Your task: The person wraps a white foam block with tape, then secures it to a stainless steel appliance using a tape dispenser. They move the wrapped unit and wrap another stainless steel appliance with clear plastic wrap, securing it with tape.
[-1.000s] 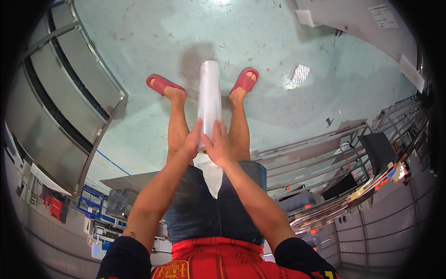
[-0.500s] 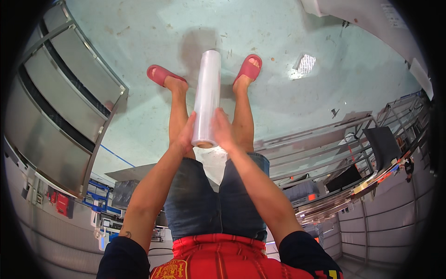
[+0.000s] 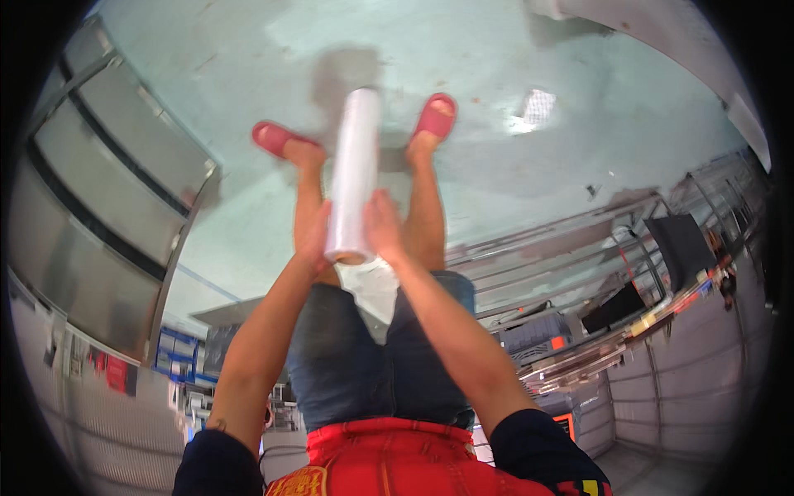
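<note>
Roll (image 3: 356, 169) ran forward between the legs (image 3: 423, 202), over the floor (image 3: 496, 178); whether its far end touched down could not be told. Left hand (image 3: 315, 237) and right hand (image 3: 382, 225) clasped its near end from opposite sides, blurred fingers opened to its width. Steadying it seemed the step; any move would likely call for even pressure from 2 palms.

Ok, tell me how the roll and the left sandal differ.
Colour: the roll is whitish; the left sandal is red. Shape: the roll is a long cylinder; the left sandal is shorter, open-toed. State: the roll is between the left hand and right hand; the left sandal is worn on a foot.
</note>
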The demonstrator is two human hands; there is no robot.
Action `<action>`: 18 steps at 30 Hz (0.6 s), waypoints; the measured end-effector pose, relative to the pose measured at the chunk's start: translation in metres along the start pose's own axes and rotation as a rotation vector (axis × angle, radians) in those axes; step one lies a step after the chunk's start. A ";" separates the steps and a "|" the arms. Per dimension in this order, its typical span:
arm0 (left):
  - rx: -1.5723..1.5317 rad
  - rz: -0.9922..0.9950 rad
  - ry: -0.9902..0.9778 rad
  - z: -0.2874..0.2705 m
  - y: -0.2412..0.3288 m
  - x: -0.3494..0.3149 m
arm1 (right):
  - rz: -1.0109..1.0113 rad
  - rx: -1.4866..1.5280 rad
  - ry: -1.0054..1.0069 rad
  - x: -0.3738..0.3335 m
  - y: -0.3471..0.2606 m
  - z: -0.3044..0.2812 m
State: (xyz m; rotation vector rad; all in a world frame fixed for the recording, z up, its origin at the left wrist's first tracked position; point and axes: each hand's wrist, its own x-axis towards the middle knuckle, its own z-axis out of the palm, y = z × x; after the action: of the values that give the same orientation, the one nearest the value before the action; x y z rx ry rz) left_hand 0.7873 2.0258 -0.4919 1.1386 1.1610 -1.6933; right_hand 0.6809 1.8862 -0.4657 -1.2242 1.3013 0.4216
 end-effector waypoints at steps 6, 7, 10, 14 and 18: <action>-0.067 0.181 -0.386 -0.015 -0.008 0.010 | 0.037 -0.380 0.118 -0.008 -0.033 0.061; -0.172 0.212 -0.646 -0.009 -0.006 0.014 | -0.018 -0.412 0.139 -0.012 -0.040 0.059; -0.017 0.055 -0.123 -0.001 0.011 0.005 | -0.085 -0.274 0.042 -0.017 -0.046 0.032; 0.051 0.035 -0.080 0.013 0.027 0.011 | -0.056 -0.007 0.170 0.000 -0.038 0.000; 0.198 0.096 0.037 0.017 0.025 0.018 | 0.214 -0.113 0.051 0.008 -0.043 -0.003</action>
State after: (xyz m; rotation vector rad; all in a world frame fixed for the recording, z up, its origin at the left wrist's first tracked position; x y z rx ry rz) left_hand 0.8008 2.0001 -0.5127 1.3299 0.9603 -1.7486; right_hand 0.7172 1.8642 -0.4531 -1.1999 1.4752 0.6279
